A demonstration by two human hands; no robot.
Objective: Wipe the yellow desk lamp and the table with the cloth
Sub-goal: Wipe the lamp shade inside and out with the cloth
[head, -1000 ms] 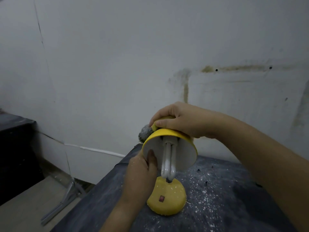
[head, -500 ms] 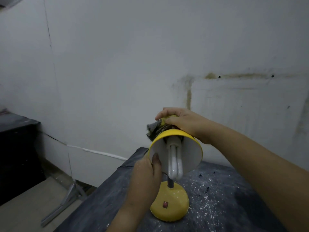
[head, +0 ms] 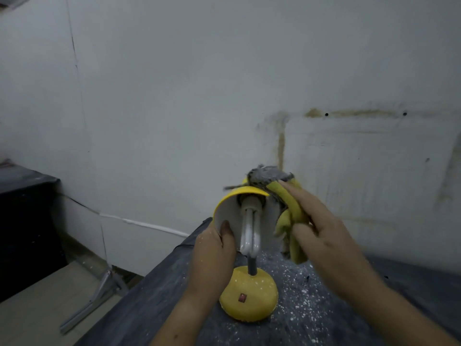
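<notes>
Right hand (head: 324,236) has slid off the top of the shade and down its right side, dragging the cloth (head: 290,218) along; half a second ago it capped the shade top. Fingers now lie flat and spread, pressing the cloth on the shade's outer right wall, so the grip is pressed on the cloth, not curled round it. Cloth is yellow with a grey frayed part bunched over the shade top; a fold hangs down beside the bulb. Left hand (head: 214,255) pinches the shade's lower left rim, thumb inside the white lining, fingers behind: clamped on the lamp (head: 249,295).

Lamp stands on the surface (head: 324,320), shade tilted toward the camera, white twin-tube bulb (head: 249,233) exposed. Dome base has a small red switch and white specks.

Surface is dark grey, dusted with white flecks and a few black crumbs, thickest right of the base. White wall (head: 174,96) behind, with brown stains, two small holes and a thin crack. White cable (head: 144,223) runs along the wall low down. Dark cabinet (head: 25,221) at left. Metal bracket (head: 92,300) lies on the pale floor. Right forearm hides the surface's right side.
</notes>
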